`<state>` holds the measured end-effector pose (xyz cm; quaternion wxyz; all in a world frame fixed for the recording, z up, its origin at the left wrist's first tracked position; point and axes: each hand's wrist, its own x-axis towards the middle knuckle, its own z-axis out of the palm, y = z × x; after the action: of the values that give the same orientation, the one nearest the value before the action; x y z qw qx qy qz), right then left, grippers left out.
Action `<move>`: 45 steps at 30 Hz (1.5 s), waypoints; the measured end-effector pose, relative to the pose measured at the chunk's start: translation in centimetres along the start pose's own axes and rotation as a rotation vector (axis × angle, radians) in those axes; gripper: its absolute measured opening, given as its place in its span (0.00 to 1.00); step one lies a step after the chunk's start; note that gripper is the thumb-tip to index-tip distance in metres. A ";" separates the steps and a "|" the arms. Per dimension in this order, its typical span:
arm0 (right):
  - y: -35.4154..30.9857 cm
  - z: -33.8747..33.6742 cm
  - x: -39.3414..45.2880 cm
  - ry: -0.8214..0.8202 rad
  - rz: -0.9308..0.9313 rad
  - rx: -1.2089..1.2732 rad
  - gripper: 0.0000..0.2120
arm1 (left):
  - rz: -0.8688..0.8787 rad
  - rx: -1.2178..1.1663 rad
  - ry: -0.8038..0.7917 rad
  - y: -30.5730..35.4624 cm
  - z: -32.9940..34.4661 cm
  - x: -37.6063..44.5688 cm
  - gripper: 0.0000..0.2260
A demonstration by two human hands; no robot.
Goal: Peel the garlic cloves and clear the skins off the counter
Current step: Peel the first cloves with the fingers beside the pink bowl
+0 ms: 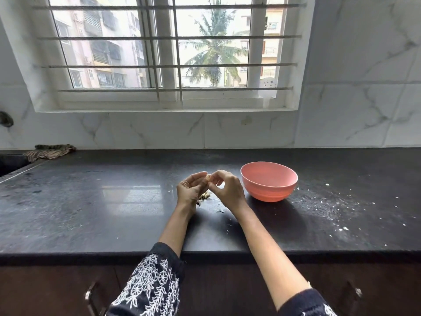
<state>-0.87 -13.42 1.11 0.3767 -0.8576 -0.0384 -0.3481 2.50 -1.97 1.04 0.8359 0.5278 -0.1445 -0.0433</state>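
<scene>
Both hands meet above the black counter (114, 201), just left of a pink bowl (269, 181). A small pale garlic clove (208, 177) is pinched between the fingertips of my left hand (191, 190) and my right hand (227, 187). Most of the clove is hidden by the fingers. Under the hands lies a small heap of garlic skins (205, 196), and a few scraps (219, 210) sit closer to me.
White flecks (341, 215) are scattered over the counter to the right of the bowl. A striped cloth (49, 151) lies at the back left beside a sink edge (13, 169). A marble wall and a barred window stand behind the counter.
</scene>
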 end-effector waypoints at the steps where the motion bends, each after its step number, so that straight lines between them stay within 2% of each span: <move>1: -0.1 0.0 0.0 0.010 -0.001 0.004 0.08 | -0.003 -0.018 0.003 0.1 0.1 0.0 0.07; 6: -0.6 -0.4 0.0 0.144 -0.001 0.076 0.05 | -0.036 -0.181 0.045 0.4 0.4 -0.1 0.06; 10: -0.5 -0.6 -0.2 0.134 0.058 0.006 0.11 | -0.033 -0.194 0.053 0.4 0.4 0.0 0.06; 16: -0.5 -0.8 -0.1 0.114 0.055 0.017 0.07 | -0.031 -0.205 0.060 0.4 0.4 0.1 0.06; 18: -0.5 -0.7 -0.1 0.145 0.014 0.006 0.06 | -0.029 -0.209 0.063 0.3 0.3 0.1 0.06; 20: -0.3 -0.5 0.0 0.172 -0.042 -0.003 0.11 | -0.028 -0.202 0.062 0.2 0.3 0.1 0.06; 24: -0.5 -0.2 0.0 0.121 -0.083 0.040 0.05 | -0.033 -0.160 0.027 0.3 0.4 0.0 0.07; 45: 0.1 0.1 0.1 0.073 -0.042 -0.063 0.09 | -0.014 -0.060 -0.024 0.1 0.2 -0.2 0.08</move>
<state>-0.75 -13.49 1.04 0.3434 -0.8547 -0.0318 -0.3881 2.24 -2.10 1.14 0.8492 0.5030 -0.1494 -0.0599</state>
